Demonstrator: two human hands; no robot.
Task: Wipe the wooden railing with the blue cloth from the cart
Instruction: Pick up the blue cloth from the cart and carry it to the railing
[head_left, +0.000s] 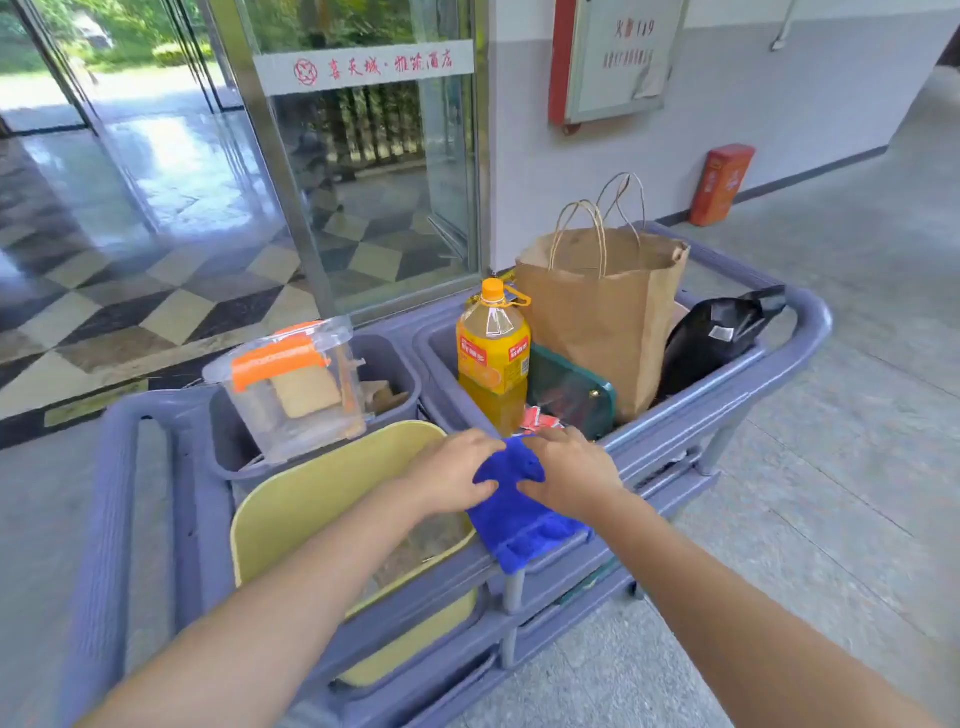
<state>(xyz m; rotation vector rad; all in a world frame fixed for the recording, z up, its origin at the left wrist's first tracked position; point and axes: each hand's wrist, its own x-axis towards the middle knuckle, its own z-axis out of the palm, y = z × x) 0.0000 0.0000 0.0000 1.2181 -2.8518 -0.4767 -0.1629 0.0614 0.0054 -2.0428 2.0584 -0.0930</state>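
Observation:
A blue cloth hangs over the near rim of the grey-purple cart. Both hands grip the cloth's upper part. My left hand pinches its left edge between thumb and fingers. My right hand holds its right edge the same way. The cloth's lower half drapes down over the cart's rail. No wooden railing is in view.
The cart holds a yellow bin, a clear box with an orange latch, an orange drink bottle, a brown paper bag and a black bag. A glass door stands behind; tiled floor lies to the right.

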